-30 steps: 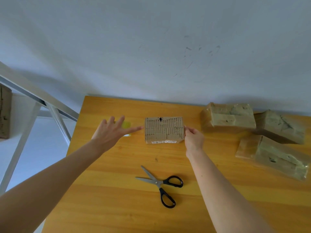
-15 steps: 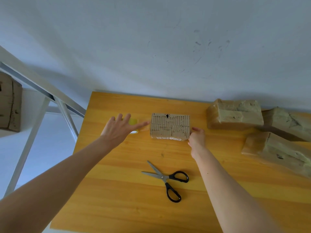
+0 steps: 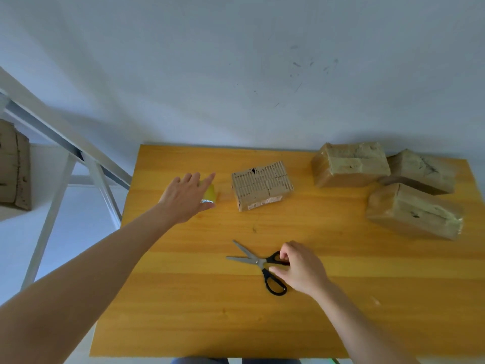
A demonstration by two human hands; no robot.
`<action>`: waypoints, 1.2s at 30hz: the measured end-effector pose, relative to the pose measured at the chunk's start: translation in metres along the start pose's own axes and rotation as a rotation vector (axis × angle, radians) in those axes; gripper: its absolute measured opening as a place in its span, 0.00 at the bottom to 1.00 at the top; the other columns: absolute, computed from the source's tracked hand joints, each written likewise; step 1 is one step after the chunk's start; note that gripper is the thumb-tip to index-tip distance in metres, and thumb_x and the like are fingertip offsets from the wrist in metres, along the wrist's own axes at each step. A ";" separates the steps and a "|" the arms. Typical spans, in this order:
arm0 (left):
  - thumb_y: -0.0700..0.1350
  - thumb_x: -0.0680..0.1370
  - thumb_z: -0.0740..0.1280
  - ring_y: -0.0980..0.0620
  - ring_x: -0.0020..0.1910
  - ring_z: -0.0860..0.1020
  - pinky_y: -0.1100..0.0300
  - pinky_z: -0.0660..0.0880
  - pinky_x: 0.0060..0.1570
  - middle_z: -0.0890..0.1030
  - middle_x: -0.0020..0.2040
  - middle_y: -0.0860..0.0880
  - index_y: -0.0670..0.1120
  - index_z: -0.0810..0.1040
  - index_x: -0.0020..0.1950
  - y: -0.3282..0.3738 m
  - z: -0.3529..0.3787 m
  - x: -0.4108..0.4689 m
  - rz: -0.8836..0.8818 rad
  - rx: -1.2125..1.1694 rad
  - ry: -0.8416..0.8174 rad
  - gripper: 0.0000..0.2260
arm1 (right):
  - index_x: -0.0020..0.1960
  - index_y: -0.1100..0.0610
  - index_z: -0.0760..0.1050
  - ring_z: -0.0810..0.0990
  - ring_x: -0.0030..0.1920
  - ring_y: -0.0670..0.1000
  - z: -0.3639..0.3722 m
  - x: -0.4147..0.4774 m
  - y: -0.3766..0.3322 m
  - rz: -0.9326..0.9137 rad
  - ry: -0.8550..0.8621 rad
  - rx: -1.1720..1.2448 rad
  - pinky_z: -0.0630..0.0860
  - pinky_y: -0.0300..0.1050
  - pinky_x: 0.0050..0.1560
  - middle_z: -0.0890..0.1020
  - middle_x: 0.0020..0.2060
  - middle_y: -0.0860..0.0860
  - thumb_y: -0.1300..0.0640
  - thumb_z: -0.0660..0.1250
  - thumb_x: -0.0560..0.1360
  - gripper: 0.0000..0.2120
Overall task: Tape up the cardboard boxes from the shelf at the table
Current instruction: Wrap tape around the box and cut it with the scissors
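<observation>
Right hand (image 3: 301,269) off box (image 3: 262,189) — at scissors (image 3: 259,261)

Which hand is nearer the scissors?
Right. The right hand is at the scissors, its fingers curled on their black handles. The left hand is farther off, up the table to the left, reaching over the yellow tape roll.

The person's left hand (image 3: 183,200) and right hand (image 3: 301,269) were bare. The left forearm (image 3: 91,271) and right forearm (image 3: 354,324) were uncovered as far as they could be seen. Just past the near edge of the table (image 3: 183,324) showed dark blue-grey cloth (image 3: 210,360), parted by a narrow gap.
</observation>
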State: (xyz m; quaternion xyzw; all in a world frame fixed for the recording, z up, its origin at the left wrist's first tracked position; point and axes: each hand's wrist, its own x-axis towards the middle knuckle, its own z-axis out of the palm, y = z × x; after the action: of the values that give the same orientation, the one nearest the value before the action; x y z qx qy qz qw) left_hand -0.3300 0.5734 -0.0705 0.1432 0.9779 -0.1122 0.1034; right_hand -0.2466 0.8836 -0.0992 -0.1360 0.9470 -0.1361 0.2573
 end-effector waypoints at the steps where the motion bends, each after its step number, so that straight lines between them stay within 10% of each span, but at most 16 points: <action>1: 0.64 0.80 0.50 0.46 0.61 0.72 0.55 0.70 0.54 0.70 0.65 0.44 0.47 0.48 0.79 0.000 0.000 0.000 -0.013 -0.028 -0.002 0.33 | 0.54 0.51 0.70 0.73 0.50 0.47 0.002 -0.005 -0.001 -0.009 -0.037 -0.032 0.71 0.37 0.48 0.74 0.50 0.45 0.39 0.67 0.75 0.18; 6: 0.62 0.81 0.52 0.45 0.63 0.72 0.53 0.71 0.56 0.72 0.66 0.44 0.48 0.59 0.75 0.005 -0.007 0.001 -0.050 -0.108 -0.016 0.27 | 0.71 0.56 0.65 0.71 0.65 0.51 0.010 -0.014 -0.014 -0.016 -0.094 -0.204 0.69 0.43 0.63 0.70 0.67 0.50 0.45 0.65 0.79 0.25; 10: 0.63 0.80 0.53 0.45 0.62 0.73 0.53 0.70 0.56 0.73 0.63 0.45 0.53 0.59 0.75 0.007 -0.013 0.003 -0.083 -0.205 -0.058 0.26 | 0.68 0.58 0.66 0.74 0.58 0.52 0.011 -0.012 -0.028 0.013 -0.108 -0.272 0.71 0.42 0.52 0.72 0.63 0.53 0.49 0.62 0.80 0.20; 14: 0.64 0.79 0.55 0.46 0.60 0.74 0.49 0.63 0.64 0.76 0.60 0.47 0.55 0.63 0.73 0.007 -0.016 0.004 -0.131 -0.240 -0.071 0.25 | 0.58 0.58 0.70 0.74 0.36 0.48 0.010 -0.011 -0.036 0.119 -0.123 0.016 0.67 0.39 0.30 0.79 0.45 0.50 0.50 0.67 0.77 0.15; 25: 0.55 0.74 0.68 0.45 0.63 0.73 0.53 0.73 0.56 0.75 0.65 0.49 0.54 0.72 0.68 0.001 -0.021 0.004 -0.229 -0.677 -0.158 0.22 | 0.42 0.57 0.69 0.75 0.35 0.49 -0.001 0.011 -0.069 0.258 -0.310 0.872 0.74 0.48 0.57 0.75 0.33 0.52 0.27 0.72 0.61 0.33; 36: 0.50 0.73 0.70 0.47 0.58 0.74 0.53 0.75 0.53 0.77 0.61 0.49 0.52 0.73 0.65 -0.004 -0.018 0.009 -0.218 -0.797 -0.201 0.21 | 0.35 0.60 0.72 0.74 0.29 0.48 -0.022 0.053 -0.096 0.227 -0.249 1.058 0.69 0.36 0.32 0.77 0.30 0.55 0.30 0.68 0.64 0.31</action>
State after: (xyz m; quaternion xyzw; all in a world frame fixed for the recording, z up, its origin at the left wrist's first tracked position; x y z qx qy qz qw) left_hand -0.3431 0.5762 -0.0544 -0.0237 0.9392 0.2512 0.2330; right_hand -0.2840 0.7811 -0.0737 0.0994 0.7208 -0.5473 0.4136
